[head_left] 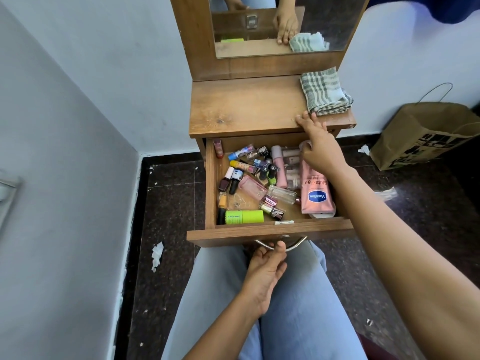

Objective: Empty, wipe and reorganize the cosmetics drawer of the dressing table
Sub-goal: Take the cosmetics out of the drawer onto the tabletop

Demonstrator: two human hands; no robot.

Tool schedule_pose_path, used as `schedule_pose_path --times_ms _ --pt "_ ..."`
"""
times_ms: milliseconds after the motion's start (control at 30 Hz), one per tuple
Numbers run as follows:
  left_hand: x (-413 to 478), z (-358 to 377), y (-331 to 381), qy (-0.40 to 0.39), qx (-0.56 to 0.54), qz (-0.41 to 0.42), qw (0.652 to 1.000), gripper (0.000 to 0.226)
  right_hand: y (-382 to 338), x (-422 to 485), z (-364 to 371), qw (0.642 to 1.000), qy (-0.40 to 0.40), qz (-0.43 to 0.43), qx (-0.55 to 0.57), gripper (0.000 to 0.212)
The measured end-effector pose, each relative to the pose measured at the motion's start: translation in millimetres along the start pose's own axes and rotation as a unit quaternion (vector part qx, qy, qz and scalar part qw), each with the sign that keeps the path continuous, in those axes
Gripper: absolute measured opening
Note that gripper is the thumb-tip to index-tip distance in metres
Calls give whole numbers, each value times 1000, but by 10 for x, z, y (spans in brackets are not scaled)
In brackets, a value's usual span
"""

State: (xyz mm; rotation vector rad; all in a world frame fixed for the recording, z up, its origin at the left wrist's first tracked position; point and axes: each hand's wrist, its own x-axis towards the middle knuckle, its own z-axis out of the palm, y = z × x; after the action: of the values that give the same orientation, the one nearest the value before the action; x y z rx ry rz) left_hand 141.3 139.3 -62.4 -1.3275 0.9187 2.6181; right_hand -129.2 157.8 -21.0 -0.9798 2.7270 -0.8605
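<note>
Cosmetics drawer (pixel 270 231) pulled open, still full; emptying stage.
Left hand (pixel 265 271) curls around the handle (pixel 293 246); right hand (pixel 315 144), fingers loosely spread, reaches the Vaseline tube (pixel 315 190). Next: grasp and lift items out.

the right hand (pixel 318 149) hides the vaseline tube (pixel 315 190) top; the drawer (pixel 270 231) rear sits under the surface (pixel 249 105); small bottle labels are unreadable.

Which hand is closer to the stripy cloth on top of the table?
The right hand. Its fingertips rest on the tabletop edge just in front of the stripy cloth. The left hand is far lower, at the drawer handle below the open drawer.
</note>
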Motion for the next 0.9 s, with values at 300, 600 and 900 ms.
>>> schedule_pose_path --times_ms 300,600,900 --pt "-371 15 381 -9 225 68 972 8 -252 -398 166 991 118 12 68 45" --pt "141 179 1372 58 471 416 775 11 -277 -733 225 988 152 -7 -14 32" --pt "827 285 1352 115 623 405 659 36 -29 -903 178 985 168 23 -6 37"
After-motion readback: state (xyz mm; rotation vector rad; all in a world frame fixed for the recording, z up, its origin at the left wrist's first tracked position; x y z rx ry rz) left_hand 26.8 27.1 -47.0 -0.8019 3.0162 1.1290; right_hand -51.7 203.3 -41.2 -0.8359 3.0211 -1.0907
